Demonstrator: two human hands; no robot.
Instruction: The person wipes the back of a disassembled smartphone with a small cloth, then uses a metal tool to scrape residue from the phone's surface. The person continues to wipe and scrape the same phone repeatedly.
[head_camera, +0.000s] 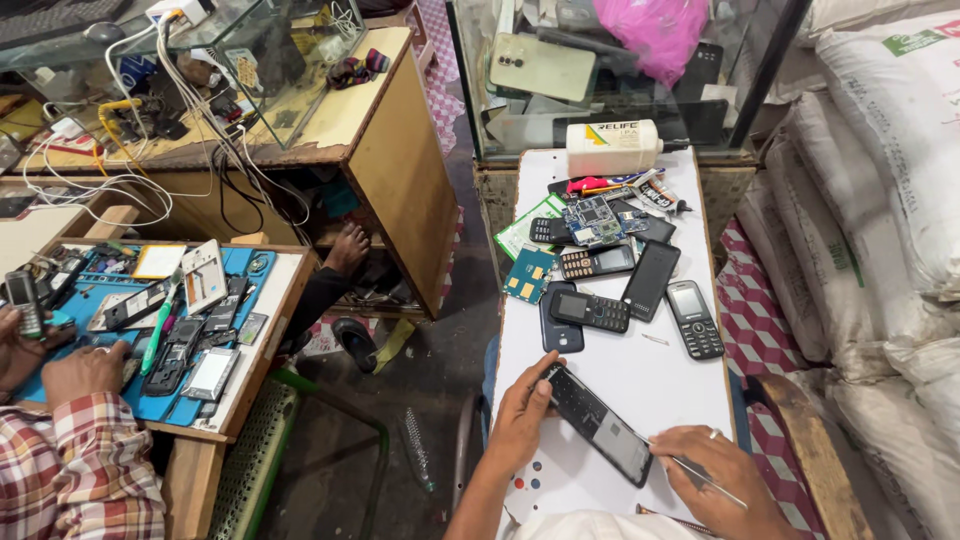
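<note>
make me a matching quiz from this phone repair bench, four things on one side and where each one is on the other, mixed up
Things:
1. open smartphone
2. thin metal tool
3. white bottle
4. blue work mat

Places:
A. lying on its side at the far end of the white table
B. on the other person's bench at the left, under phone parts
C. steadied by the left hand near the table's front edge
D. held in the right hand

Pairs: 1-C, 2-D, 3-A, 4-B
</note>
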